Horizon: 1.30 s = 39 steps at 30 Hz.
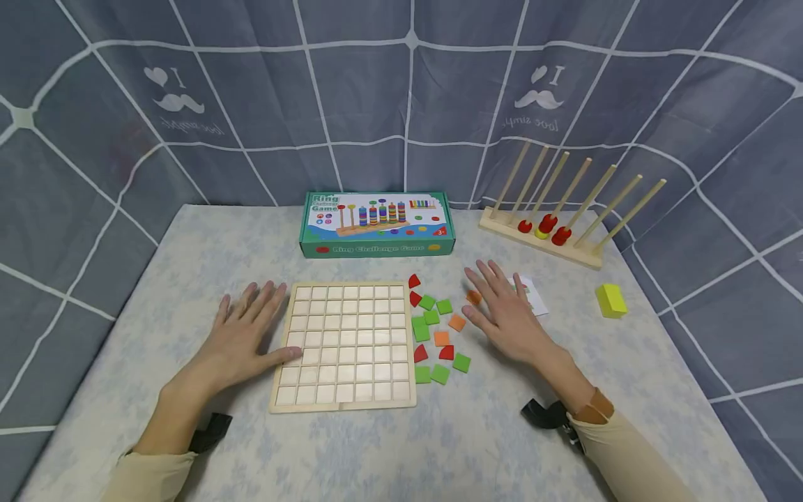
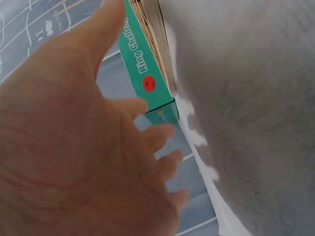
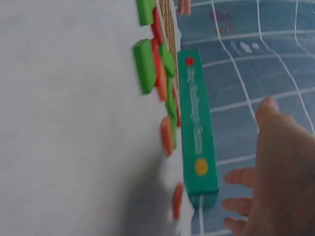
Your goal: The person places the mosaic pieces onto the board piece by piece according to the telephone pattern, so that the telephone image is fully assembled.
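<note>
My left hand (image 1: 241,341) is spread palm down at the left side of a wooden grid board (image 1: 341,406), its thumb overlapping the board's left edge in the head view. The grid's squares are bare wood. Right of the board lie several loose flat pieces: green squares (image 1: 461,362), red quarter-rounds (image 1: 421,353) and orange squares (image 1: 442,339). My right hand (image 1: 511,317), fingers extended, is over the table just right of these pieces, partly covering an orange one (image 1: 473,298). A white card (image 1: 534,298) shows beyond its fingers, partly hidden. Both palms look bare in the wrist views.
A green Ring Challenge Game box (image 1: 376,249) lies behind the board. At the back right, a wooden peg stand (image 1: 492,219) carries several red rings and a yellow one. A yellow block (image 1: 611,301) sits near the right edge. Grey curtain (image 1: 364,90) surrounds the table's back and sides.
</note>
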Each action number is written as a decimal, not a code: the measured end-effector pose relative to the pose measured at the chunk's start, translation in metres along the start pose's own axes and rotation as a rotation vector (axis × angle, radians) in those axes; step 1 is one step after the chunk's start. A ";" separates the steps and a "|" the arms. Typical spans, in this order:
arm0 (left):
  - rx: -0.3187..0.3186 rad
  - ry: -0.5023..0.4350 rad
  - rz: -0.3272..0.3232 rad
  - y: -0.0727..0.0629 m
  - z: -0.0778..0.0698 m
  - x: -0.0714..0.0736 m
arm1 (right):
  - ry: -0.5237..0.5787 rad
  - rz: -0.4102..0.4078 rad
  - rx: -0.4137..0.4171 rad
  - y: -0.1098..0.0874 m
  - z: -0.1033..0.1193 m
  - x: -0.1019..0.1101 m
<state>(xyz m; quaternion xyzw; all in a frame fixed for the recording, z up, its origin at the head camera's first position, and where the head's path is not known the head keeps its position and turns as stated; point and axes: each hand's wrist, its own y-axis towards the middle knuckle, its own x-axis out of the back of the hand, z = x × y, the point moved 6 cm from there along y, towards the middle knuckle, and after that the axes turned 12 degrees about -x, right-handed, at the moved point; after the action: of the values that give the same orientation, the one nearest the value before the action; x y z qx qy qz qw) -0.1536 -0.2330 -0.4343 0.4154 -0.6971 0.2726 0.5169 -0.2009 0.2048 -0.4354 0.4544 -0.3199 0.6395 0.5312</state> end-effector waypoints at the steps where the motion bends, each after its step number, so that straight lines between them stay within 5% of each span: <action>1: -0.001 -0.016 0.017 -0.001 0.000 -0.002 | 0.014 0.019 -0.001 0.003 0.005 -0.001; 13: -0.066 -0.109 0.089 -0.001 -0.010 -0.006 | 0.122 0.187 0.085 0.057 0.057 -0.026; 22: -0.087 -0.165 0.062 -0.002 -0.016 -0.009 | 0.066 0.139 0.164 0.079 0.071 -0.039; 27: -0.077 -0.165 0.057 0.000 -0.017 -0.010 | 0.084 0.100 0.102 0.081 0.068 -0.037; 39: -0.033 -0.150 0.070 0.000 -0.020 -0.008 | 0.395 0.037 -0.041 0.077 0.079 -0.031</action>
<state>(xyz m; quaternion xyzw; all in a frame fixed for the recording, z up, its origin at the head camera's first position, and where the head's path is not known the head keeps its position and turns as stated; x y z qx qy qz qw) -0.1425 -0.2144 -0.4351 0.4017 -0.7524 0.2471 0.4599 -0.2563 0.1044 -0.4279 0.3035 -0.2308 0.7192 0.5808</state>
